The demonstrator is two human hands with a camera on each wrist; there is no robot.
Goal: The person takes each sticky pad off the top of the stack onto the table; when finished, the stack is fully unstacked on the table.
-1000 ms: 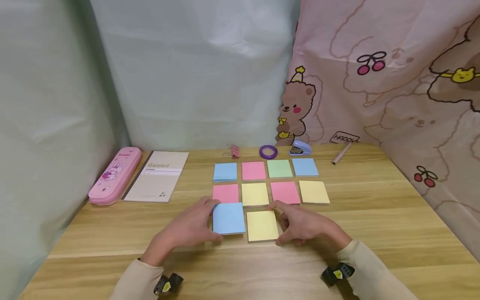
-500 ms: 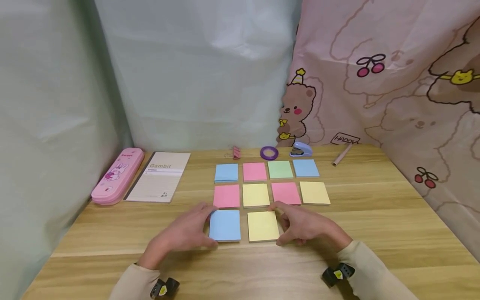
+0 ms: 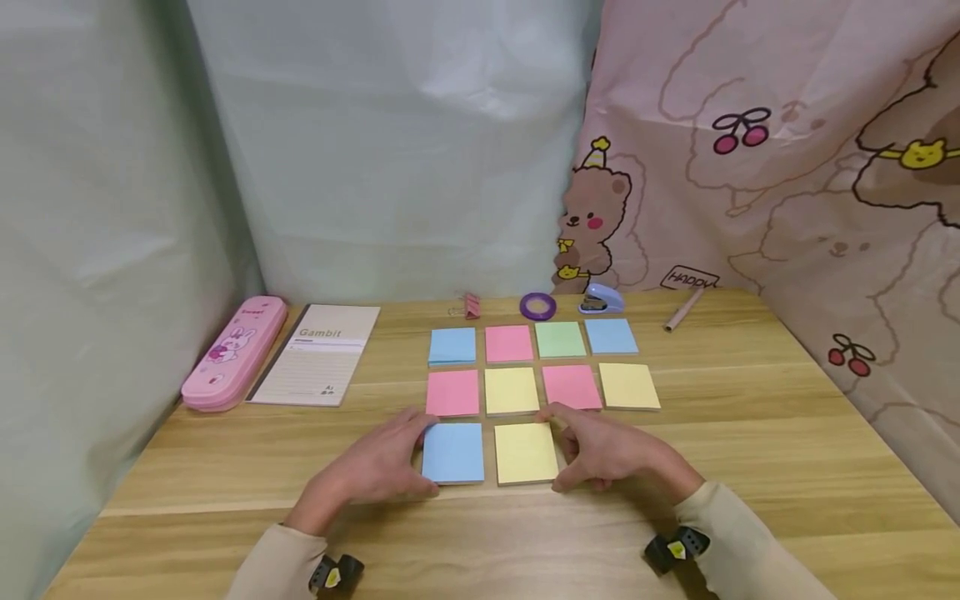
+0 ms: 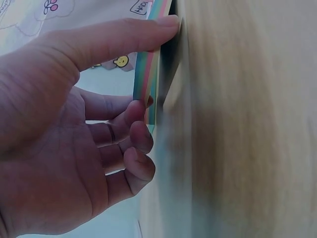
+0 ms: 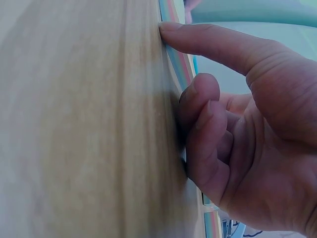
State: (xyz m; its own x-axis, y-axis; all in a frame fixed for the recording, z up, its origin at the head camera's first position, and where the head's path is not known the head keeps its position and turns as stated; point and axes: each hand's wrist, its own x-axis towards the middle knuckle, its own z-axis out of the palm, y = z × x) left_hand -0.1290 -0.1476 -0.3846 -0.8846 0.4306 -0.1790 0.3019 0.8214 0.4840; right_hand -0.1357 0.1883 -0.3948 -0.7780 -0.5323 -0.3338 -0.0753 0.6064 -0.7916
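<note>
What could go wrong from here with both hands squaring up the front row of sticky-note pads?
The left hand grips the blue pad, which sits close to the pink pad behind it; a nudge could knock that row askew. The right hand touches the yellow pad only at its right edge, so it might twist. The multicoloured pad layers may shear.

Ten sticky-note pads (image 3: pixel 511 390), one notebook (image 3: pixel 318 354), one pencil case (image 3: pixel 234 352).

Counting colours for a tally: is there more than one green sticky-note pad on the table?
No, only one green pad shows, in the back row between a pink pad and a blue pad.
</note>
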